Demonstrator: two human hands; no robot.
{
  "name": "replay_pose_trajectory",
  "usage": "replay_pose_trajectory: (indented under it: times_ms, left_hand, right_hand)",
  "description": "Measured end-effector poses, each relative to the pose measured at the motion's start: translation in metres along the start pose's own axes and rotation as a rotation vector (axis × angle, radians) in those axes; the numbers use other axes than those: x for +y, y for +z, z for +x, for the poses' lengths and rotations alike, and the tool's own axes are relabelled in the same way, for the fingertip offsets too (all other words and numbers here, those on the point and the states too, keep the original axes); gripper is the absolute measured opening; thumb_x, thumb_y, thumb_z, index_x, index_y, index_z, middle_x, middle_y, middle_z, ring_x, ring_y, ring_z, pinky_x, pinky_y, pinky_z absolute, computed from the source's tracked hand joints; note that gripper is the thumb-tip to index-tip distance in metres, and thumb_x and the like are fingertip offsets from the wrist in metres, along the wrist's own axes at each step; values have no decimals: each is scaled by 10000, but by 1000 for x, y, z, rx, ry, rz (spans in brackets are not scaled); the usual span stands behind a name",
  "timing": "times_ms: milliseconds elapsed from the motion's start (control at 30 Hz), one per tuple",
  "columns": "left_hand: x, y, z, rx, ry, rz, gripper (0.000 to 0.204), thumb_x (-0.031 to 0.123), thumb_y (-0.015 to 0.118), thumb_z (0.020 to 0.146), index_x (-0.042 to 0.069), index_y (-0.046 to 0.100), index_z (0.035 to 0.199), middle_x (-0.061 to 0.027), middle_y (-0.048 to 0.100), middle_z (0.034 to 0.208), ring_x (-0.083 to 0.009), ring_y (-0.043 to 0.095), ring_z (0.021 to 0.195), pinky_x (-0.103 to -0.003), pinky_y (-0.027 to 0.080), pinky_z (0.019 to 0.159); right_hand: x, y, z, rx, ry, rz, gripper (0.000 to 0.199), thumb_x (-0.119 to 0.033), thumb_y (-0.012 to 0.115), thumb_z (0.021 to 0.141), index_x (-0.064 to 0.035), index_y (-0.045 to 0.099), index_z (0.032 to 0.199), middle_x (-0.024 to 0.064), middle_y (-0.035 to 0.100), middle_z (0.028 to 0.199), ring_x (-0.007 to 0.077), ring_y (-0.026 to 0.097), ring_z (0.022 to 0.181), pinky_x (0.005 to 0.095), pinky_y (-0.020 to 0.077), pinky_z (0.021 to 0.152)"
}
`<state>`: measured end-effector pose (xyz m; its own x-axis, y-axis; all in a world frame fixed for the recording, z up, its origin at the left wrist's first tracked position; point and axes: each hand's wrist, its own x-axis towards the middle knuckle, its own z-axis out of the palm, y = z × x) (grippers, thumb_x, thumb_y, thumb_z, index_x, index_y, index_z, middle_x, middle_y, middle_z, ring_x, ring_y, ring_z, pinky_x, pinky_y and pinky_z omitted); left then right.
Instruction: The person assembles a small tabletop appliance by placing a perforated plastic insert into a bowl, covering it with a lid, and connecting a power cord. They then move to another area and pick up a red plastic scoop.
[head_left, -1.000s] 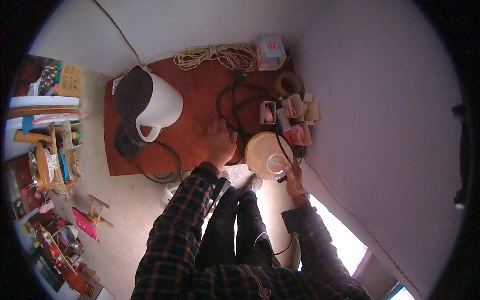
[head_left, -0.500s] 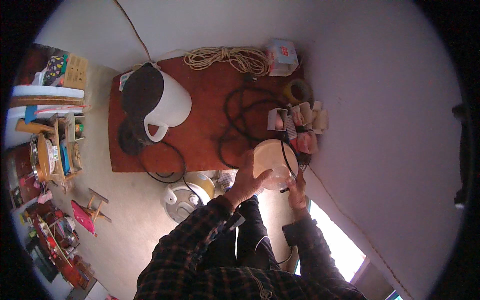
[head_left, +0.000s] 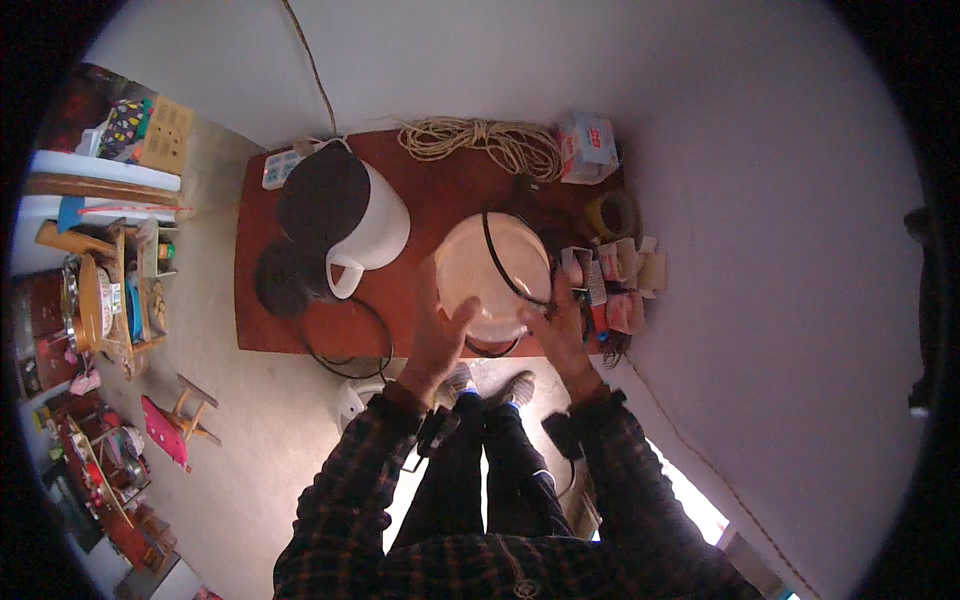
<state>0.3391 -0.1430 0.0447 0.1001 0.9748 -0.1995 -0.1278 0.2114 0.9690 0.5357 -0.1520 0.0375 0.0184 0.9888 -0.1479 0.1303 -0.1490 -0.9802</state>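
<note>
While both your hands, left hand and right hand, grasp the cream round device, it sits near the table's front edge.

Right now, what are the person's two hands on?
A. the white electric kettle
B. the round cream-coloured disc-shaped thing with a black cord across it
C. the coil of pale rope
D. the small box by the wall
B: the left hand and the right hand sit on either side of the round cream-coloured thing, while the white kettle stands apart to its left.
</note>
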Motion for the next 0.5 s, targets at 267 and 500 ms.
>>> replay_pose_trajectory:
  times_ms: [267, 500]
  left_hand:
    - [-14, -16, 91, 271, 139, 365, 759, 387, 611, 963, -88, 295, 1463, -290, 365, 1441, -382, 370, 1352, -471, 309, 1130]
    - [-20, -12, 135, 331, 226, 242, 603, 372, 549, 999, -59, 400, 1393, -262, 510, 1317, -365, 489, 1251, -453, 359, 1081]
  right_hand:
    - [11, 35, 92, -1, 81, 200, 535, -251, 659, 927, -1, 490, 1369, 89, 597, 1263, 176, 535, 1140, 321, 429, 999]
    - [24, 39, 141, -39, 69, 192, 501, -302, 650, 946, -12, 518, 1332, 60, 623, 1194, 128, 559, 1029, 303, 471, 892]
